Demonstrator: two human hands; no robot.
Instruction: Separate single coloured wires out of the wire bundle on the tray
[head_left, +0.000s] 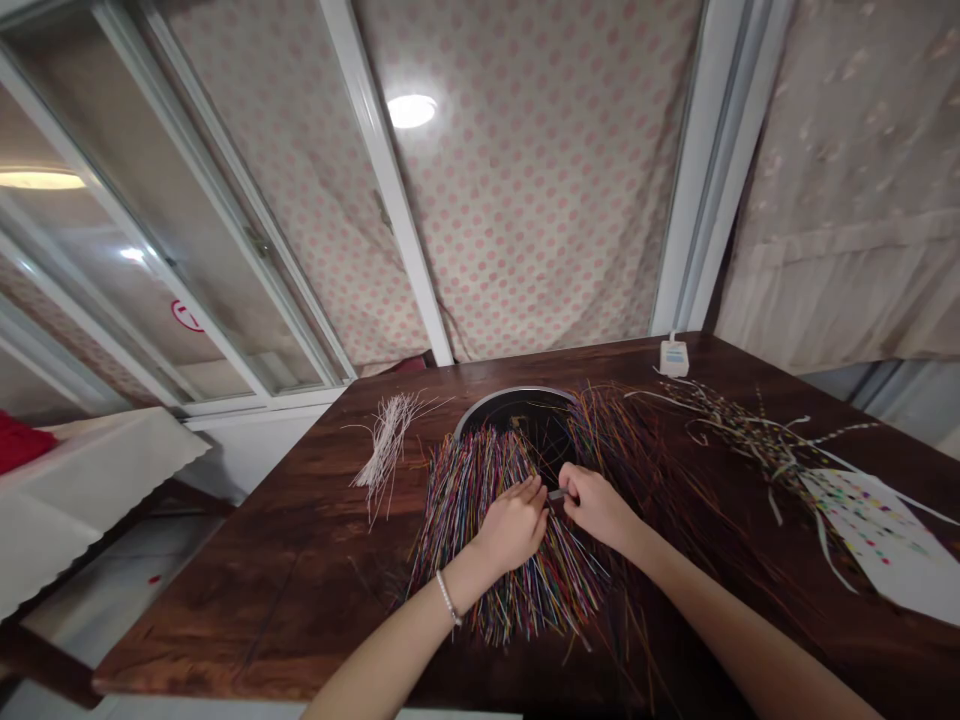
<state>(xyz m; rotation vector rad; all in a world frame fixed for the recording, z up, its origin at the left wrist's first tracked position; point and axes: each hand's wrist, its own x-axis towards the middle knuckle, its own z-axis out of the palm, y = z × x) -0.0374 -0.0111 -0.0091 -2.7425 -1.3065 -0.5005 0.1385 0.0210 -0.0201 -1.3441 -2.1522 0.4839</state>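
Thin multicoloured strands point(469, 520), like fine wires or threads, hang in a thick fringe over the near side of a round black tray-like thing point(517, 405) with a grey rim. My left hand point(514, 522), with a beaded bracelet on its wrist, lies over the fringe, fingers bent and closed on some strands; its fingertips are partly hidden. Just right of it, my right hand point(596, 505) is closed around a small flat grey piece point(556, 494), whose end points toward my left fingers. Loose orange and dark strands point(637, 450) spread out beside my right hand.
A bundle of white strands point(390, 440) lies on the dark wooden table point(300, 540) at left. On the right are black-and-white speckled strands point(750, 430) and a white sheet with coloured dots point(892, 540). A small white box point(673, 358) stands at the back edge.
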